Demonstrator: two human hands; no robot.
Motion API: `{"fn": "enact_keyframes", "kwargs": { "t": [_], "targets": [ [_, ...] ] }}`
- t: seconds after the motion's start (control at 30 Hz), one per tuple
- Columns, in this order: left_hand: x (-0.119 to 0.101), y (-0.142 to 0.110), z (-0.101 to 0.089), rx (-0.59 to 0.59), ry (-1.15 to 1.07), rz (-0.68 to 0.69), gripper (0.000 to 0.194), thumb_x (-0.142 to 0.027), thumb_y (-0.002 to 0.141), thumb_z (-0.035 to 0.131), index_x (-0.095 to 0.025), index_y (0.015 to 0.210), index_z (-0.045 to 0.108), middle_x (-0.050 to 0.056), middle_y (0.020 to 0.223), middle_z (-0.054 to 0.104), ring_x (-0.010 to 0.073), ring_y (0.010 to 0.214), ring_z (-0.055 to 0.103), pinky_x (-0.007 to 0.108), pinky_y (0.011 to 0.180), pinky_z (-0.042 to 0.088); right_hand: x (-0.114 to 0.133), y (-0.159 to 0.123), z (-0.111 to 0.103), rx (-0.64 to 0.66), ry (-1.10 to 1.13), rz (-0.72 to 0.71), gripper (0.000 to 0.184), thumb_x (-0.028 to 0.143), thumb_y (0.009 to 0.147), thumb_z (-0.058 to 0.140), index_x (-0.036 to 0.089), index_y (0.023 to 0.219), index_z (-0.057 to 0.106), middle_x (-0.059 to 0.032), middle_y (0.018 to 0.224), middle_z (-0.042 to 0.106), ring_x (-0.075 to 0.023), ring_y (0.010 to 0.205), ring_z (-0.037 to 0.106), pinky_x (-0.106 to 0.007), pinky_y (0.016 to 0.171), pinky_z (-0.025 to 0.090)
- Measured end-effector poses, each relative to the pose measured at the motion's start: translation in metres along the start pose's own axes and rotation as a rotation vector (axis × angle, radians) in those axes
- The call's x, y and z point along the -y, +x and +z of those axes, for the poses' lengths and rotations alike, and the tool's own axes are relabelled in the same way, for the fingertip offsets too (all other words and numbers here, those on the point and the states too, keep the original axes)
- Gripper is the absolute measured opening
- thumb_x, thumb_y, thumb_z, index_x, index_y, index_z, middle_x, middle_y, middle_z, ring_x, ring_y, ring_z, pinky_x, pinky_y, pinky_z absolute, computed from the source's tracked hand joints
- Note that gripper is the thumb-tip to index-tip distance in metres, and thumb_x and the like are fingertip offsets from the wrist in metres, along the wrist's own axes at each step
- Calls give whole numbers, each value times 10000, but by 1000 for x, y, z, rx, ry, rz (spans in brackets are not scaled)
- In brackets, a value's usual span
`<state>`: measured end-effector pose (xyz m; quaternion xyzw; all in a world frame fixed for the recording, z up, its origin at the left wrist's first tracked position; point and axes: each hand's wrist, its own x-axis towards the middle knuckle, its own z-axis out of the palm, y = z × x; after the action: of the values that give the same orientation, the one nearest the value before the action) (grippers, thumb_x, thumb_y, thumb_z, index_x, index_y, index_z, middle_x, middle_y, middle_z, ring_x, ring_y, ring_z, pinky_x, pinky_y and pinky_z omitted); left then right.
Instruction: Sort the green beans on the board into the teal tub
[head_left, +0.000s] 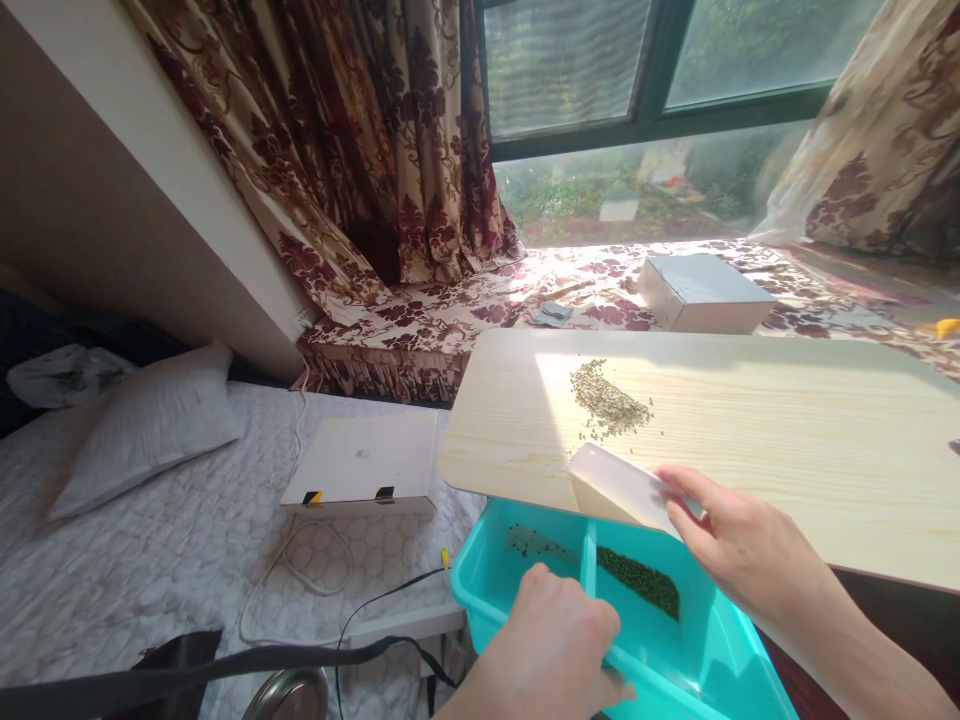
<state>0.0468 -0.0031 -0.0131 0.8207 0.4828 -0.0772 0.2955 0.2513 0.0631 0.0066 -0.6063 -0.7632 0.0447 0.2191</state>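
My right hand [739, 545] grips a white plastic scraper card [619, 485] at the near edge of the light wooden tabletop [787, 440]. A small heap of green beans [604, 400] lies on the wood just beyond the card. My left hand [551, 645] is closed on the near rim of a turquoise divided tray [480, 570], held under the table edge. Green beans [641, 580] lie in the tray's right compartment, and a thin scatter [536, 543] lies in the left one.
A bed with a grey pillow [142, 420] and a white flat box [364, 465] lies to the left, with cables [300, 560] across it. A grey box [701, 290] sits on the patterned window seat. Curtains hang behind. A metal bowl rim [289, 695] shows below.
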Motion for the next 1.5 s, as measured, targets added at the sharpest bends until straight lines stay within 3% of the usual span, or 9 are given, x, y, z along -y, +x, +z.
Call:
{"fn": "enact_keyframes", "kwargs": {
  "t": [0.23, 0.47, 0.67, 1.07, 1.3, 1.5],
  "targets": [
    [-3, 2, -4, 8, -15, -2, 332, -530, 812, 755, -205, 823, 693, 67, 820, 696, 278, 843, 633, 355, 792, 423, -5, -3, -5, -33, -117, 24, 273, 318, 827, 458, 279, 932, 706, -11, 618, 726, -246, 494, 668, -316, 448, 432],
    [-5, 2, -1, -7, -36, -2, 343, -538, 817, 746, -200, 857, 699, 74, 847, 698, 286, 860, 632, 358, 791, 428, 12, -4, -5, 93, 83, -38, 215, 306, 859, 465, 278, 910, 673, 12, 686, 749, -169, 478, 642, -268, 459, 444],
    [-5, 0, -6, 3, -30, -13, 318, -521, 823, 748, -207, 835, 701, 78, 854, 702, 292, 876, 640, 358, 783, 438, 10, 2, -3, 67, 63, 16, 236, 305, 833, 460, 272, 912, 680, 7, 633, 723, -184, 455, 629, -279, 423, 419],
    [-1, 0, 4, -48, -28, 19, 329, -517, 821, 752, -194, 822, 690, 73, 833, 700, 287, 841, 649, 364, 776, 450, 33, -8, -6, 218, 291, -50, 245, 315, 843, 447, 259, 912, 675, -11, 680, 743, -187, 541, 675, -278, 485, 491],
    [-1, -2, -2, -30, -19, -2, 324, -514, 827, 742, -194, 860, 700, 76, 865, 704, 290, 876, 648, 359, 790, 459, 17, 10, -7, 71, 112, 15, 286, 329, 826, 459, 246, 959, 698, -23, 699, 753, -200, 514, 668, -287, 454, 446],
    [-1, -6, -8, -7, -14, -32, 341, -530, 839, 727, -191, 871, 700, 75, 874, 704, 296, 880, 648, 360, 780, 467, 24, 21, 6, 19, -26, -31, 283, 319, 830, 444, 260, 912, 708, -11, 683, 755, -187, 511, 664, -274, 476, 439]
  ]
}}
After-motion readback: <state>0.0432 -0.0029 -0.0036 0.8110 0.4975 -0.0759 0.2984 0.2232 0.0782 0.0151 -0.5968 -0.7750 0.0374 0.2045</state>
